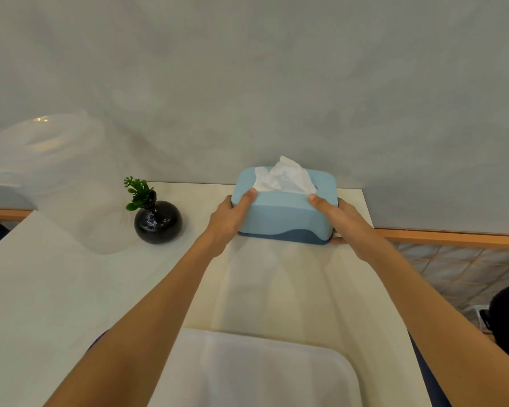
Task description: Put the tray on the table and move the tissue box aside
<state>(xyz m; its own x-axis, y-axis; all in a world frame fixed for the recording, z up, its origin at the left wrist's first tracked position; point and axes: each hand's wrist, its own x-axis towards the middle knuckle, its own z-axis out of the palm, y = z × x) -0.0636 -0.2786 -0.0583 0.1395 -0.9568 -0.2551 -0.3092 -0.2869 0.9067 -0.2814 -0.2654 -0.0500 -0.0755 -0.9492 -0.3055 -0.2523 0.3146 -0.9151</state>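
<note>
Tissue box (282,211), pale blue over dark base, clasped by both hands' grip.

Both hands, left (228,218) and right (346,221), grip tissue box (285,212) ends; tray (256,374) on table (56,289).

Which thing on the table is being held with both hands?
The blue tissue box, gripped at both ends; the black vase and white tray go untouched.

A single head-worn camera looks forward and down over the desk (56,289) from its near edge, close above it, facing the grey wall (276,83) behind.
</note>
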